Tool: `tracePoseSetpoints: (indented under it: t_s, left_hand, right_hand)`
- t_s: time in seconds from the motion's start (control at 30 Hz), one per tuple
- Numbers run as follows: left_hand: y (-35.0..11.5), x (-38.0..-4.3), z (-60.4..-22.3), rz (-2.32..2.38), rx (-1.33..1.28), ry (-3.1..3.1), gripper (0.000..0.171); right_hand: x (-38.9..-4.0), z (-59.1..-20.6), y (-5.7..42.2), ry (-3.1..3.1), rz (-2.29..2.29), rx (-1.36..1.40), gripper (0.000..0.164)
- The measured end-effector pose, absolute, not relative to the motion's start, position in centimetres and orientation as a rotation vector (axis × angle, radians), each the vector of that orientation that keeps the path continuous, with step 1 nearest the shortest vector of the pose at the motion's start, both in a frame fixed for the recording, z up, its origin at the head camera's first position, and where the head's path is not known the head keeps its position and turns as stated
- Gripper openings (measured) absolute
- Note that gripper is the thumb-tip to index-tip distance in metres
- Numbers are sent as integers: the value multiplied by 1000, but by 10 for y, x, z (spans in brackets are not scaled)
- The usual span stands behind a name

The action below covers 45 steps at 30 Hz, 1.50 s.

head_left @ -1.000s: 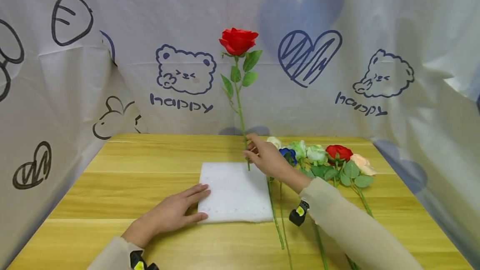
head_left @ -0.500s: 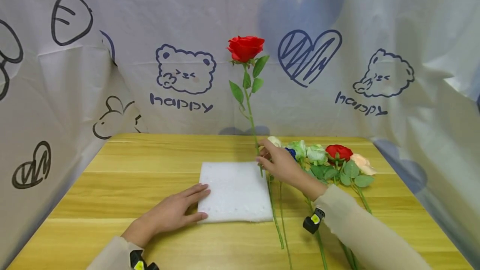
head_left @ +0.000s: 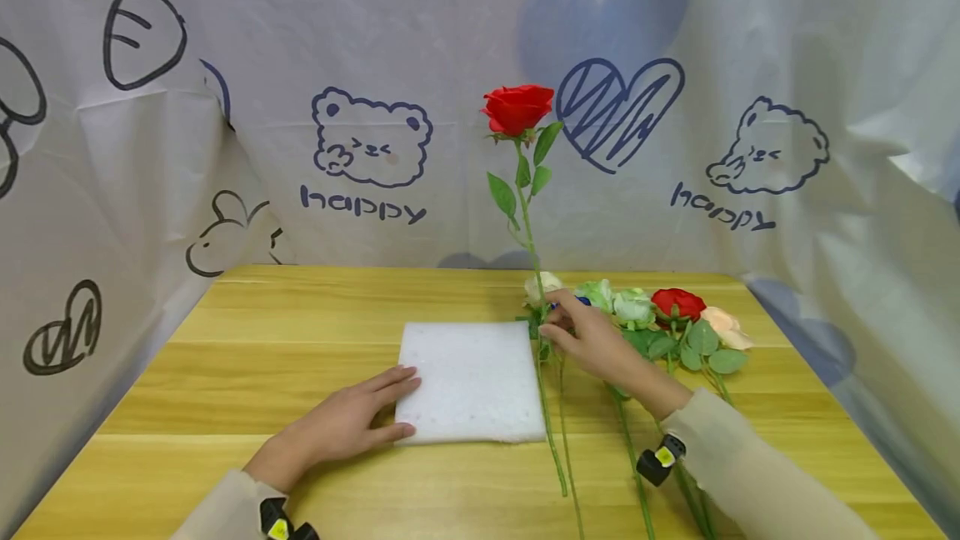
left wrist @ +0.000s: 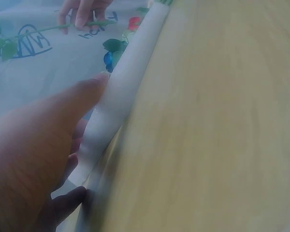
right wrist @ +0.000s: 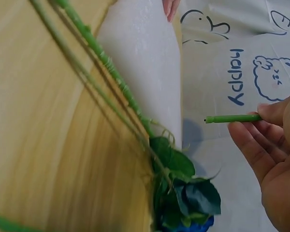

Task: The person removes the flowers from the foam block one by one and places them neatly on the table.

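Note:
My right hand (head_left: 596,346) pinches the lower stem of a red rose (head_left: 518,111), thumb against fingertips. The rose stands upright, bloom on top and leaves below it. In the right wrist view, the cut end of the rose stem (right wrist: 227,118) pokes out past the fingers. A flat white foam block (head_left: 472,382) lies on the table. My left hand (head_left: 337,427) rests at the block's left edge with its fingers extended. Seen from the left wrist, the left thumb (left wrist: 87,94) lies along the foam's edge.
Right of the foam lie several artificial flowers: a white one (head_left: 542,286), a blue one (right wrist: 198,223), pale green ones (head_left: 633,307), a red one (head_left: 677,307) and a peach one (head_left: 724,327). Their stems stretch toward the near table edge. A printed cloth (head_left: 367,240) hangs behind the wooden table (head_left: 247,373).
My right hand has carried the red rose to the right and slightly lower, from above the foam to over the lying flowers. The left hand and foam have stayed put.

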<state>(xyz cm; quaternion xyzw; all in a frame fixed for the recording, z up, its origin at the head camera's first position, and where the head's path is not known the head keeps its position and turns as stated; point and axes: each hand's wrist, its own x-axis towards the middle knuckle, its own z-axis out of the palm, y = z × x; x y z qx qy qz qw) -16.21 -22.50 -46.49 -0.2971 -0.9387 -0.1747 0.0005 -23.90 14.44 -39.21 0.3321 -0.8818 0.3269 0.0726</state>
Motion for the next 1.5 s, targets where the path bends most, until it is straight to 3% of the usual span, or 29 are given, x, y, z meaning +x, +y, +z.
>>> tracePoseSetpoints:
  t_s: [1.5]
  left_hand:
    - [-225, -160, -462, -549, -932, -2951, 77]
  right_hand:
    - [-188, -403, 260, -2845, 1252, 702, 45]
